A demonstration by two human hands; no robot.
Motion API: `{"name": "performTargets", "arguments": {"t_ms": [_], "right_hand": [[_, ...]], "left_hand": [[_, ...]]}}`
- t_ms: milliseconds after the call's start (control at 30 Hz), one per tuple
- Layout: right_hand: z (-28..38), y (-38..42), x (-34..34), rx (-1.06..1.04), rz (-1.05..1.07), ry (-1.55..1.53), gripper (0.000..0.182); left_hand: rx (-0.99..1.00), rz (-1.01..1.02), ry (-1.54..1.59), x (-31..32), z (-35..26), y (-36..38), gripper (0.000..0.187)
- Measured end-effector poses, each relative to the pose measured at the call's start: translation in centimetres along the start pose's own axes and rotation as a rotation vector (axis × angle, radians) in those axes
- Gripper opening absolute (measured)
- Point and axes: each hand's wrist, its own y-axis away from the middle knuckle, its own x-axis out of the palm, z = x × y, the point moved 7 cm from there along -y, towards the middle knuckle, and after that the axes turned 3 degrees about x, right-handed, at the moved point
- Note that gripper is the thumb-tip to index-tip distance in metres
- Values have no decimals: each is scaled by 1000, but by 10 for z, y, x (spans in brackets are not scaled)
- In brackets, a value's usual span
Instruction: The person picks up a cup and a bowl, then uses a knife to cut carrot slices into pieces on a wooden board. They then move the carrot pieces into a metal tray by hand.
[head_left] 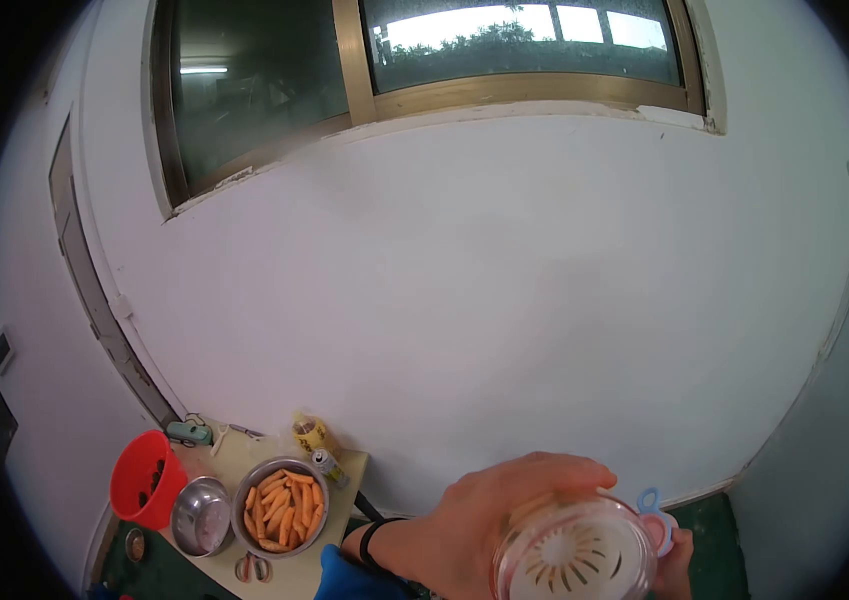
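Observation:
My left hand, with a black band at the wrist, is wrapped over a clear round container. A ring of radial slots or ribs marks the container's pale face, which is turned toward me. Just right of it, my right hand has its fingers closed at a light-blue and pink piece with a small ring on top. The container hides part of that hand. Both hands are raised in front of me, to the right of a low table.
On the table stand a steel bowl of peeled carrots, another steel bowl, a red basin with dark items, a can, a yellow-labelled bottle and scissors. A white wall rises behind, with a window above.

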Motion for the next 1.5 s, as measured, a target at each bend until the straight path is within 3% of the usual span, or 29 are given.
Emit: {"name": "performTargets", "arguments": {"t_ms": [67,133,167,200,267,333,467,500,567,633,767,833,1067,1133,1267,1333,1467,1500], "right_hand": [[-3,5,2,49,61,-92,51],[-5,8,-34,-58,-234,10,56],[-6,7,-41,-57,-236,8,56],[-5,7,-49,-99,-250,4,55],[-6,11,-57,-136,-270,-4,55],[-13,12,-59,-69,-260,-101,54],[-19,13,-48,-18,-250,-147,55],[-20,13,-43,-8,-230,-136,55],[-19,16,-40,3,-211,-127,54],[-15,18,-30,-1,-43,-197,53],[-20,18,-34,7,-46,-242,52],[-22,18,-37,-8,-85,-233,52],[-31,14,-43,31,-32,-255,48],[-35,12,-33,108,161,-397,50],[-39,8,-34,72,146,-484,54],[-41,6,-27,92,318,-616,57],[-46,3,-19,128,280,-613,54],[-48,1,-20,117,166,-539,53]], "left_hand": [[79,-28,-137,0,-6,-4,42],[314,181,-689,10,-22,-14,30],[311,182,-688,6,-18,-18,30],[495,208,-755,9,-23,-17,44],[671,233,-816,17,-29,-11,58],[560,107,-892,17,-29,-14,23],[624,43,-981,15,-28,-21,29],[880,140,-982,13,-30,-21,36],[1134,239,-968,24,-36,-16,43],[1059,-40,-1089,30,-45,-19,17],[1101,-125,-1075,33,-50,-26,16],[1145,4,-1127,35,-52,-28,15],[1175,69,-1127,38,-61,-34,14],[1249,60,-1094,38,-63,-33,14],[1206,107,-1153,39,-71,-33,17],[1215,136,-1203,40,-72,-33,17],[1235,73,-1281,43,-75,-33,15],[1226,53,-1297,44,-77,-33,12]]}}
